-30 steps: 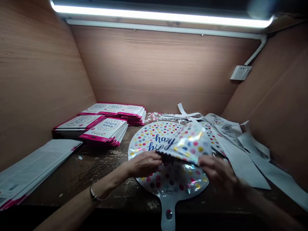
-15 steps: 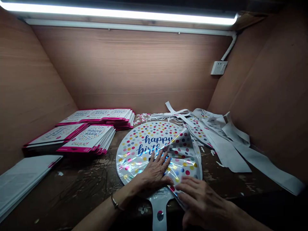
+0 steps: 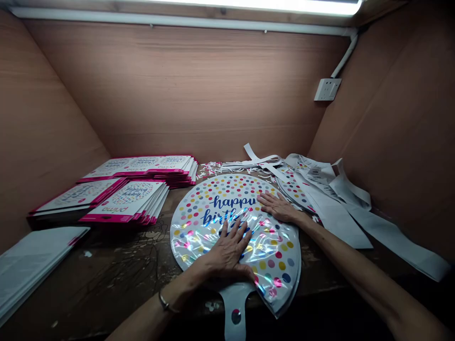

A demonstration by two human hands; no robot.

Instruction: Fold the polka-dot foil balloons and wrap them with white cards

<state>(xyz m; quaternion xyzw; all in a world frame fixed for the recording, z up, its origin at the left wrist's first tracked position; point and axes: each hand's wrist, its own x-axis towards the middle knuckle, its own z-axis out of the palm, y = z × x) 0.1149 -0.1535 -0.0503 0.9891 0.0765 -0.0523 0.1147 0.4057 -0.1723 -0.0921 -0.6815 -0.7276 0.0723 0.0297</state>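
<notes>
1. Pressing palm-down on the foil balloon (image 3: 199, 201), the left hand (image 3: 227, 251) lies over its lower middle, fingers spread and clasping nothing.
2. The right hand (image 3: 279, 207) lies on the upper right of the face, near the rim, its fingers flat over the end of the "happy" print; it pinches nothing either.
3. The balloon is flat on the table (image 3: 142, 265), straight in front of the person, its long axis running from the far round rim down to the tail (image 3: 235, 327) on the near side.
4. The left hand is the nearer to that tail; the right is nearer the far right rim. A pointed corner (image 3: 275, 303) sits at the lower right, just beside the tail, with neither hand on it.
5. Half a second earlier, the right hand was down at the lower right edge and the foil there stood creased and raised; now that hand is up by the rim and the foil lies flatter.
6. The left hand has stayed in about the same place.
</notes>
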